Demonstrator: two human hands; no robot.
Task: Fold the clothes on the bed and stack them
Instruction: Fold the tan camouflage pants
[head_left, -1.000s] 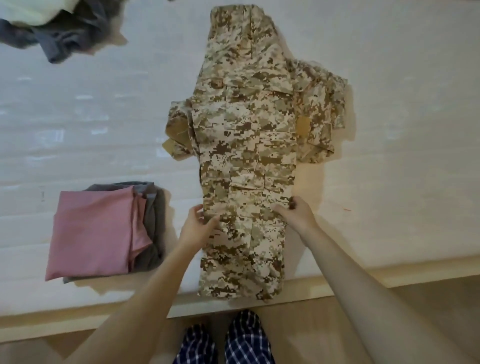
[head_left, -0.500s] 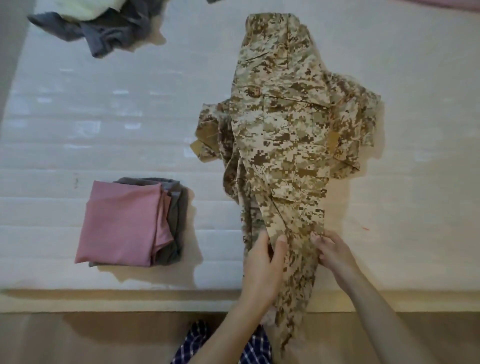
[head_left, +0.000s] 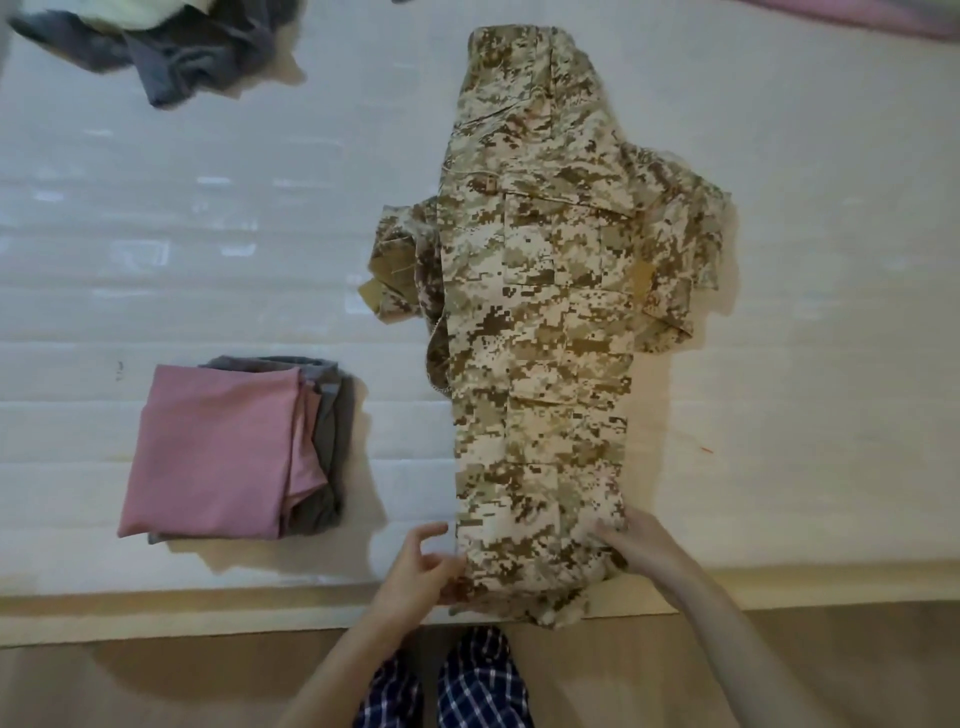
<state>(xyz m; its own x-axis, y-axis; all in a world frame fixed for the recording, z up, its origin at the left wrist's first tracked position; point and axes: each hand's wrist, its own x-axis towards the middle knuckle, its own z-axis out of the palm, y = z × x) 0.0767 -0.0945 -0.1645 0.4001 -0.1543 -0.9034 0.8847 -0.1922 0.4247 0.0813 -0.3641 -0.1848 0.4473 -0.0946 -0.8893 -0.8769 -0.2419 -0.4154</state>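
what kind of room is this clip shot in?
Likely a home bedroom: a white quilted mattress on a wooden bed frame, with a stack of folded clothes and a camouflage garment laid out on it.

Nothing could be read: no word, label, brand mark or number stood out. The tan patch (head_left: 644, 275) on the camouflage garment (head_left: 540, 322) looked plain at this sharpness, and so did the folded pink cloth (head_left: 213, 447).
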